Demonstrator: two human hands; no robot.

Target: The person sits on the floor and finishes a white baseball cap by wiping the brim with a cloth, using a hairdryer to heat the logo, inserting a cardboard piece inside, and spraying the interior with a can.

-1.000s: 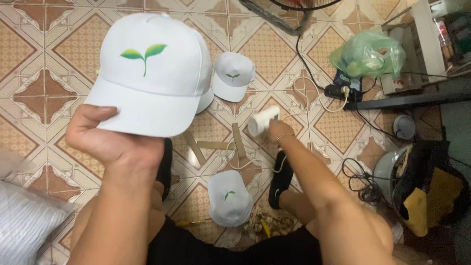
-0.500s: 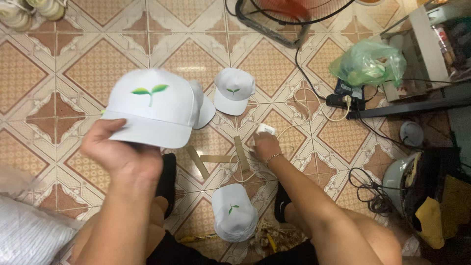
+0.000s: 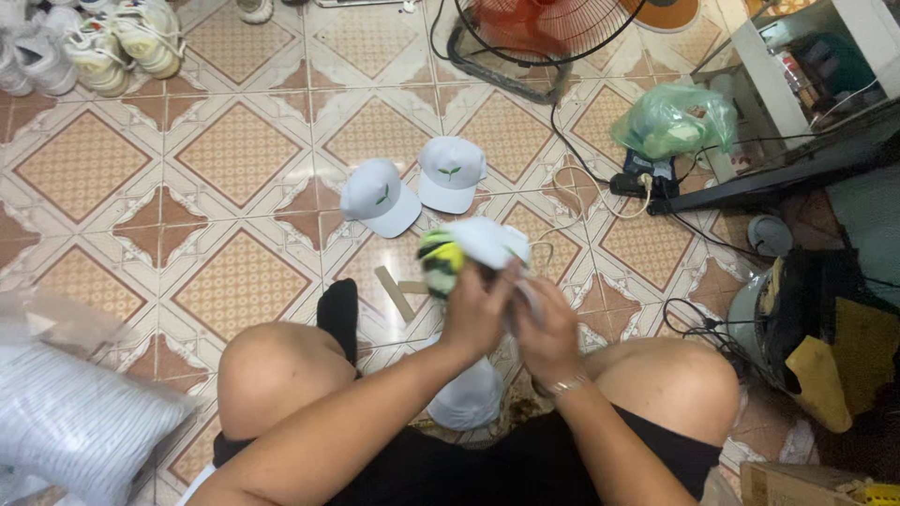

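Since half a second ago, I have brought both hands together: left hand (image 3: 478, 309) and right hand (image 3: 544, 323) closed on the white cap (image 3: 478, 245) (above my knees); keep thumbs steady, grip even.

Even, soft indoor light; motion blur around the hands

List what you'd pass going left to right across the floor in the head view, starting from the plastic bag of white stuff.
clear plastic bag → black sock → cap in both hands → green plastic bag → yellow cloth
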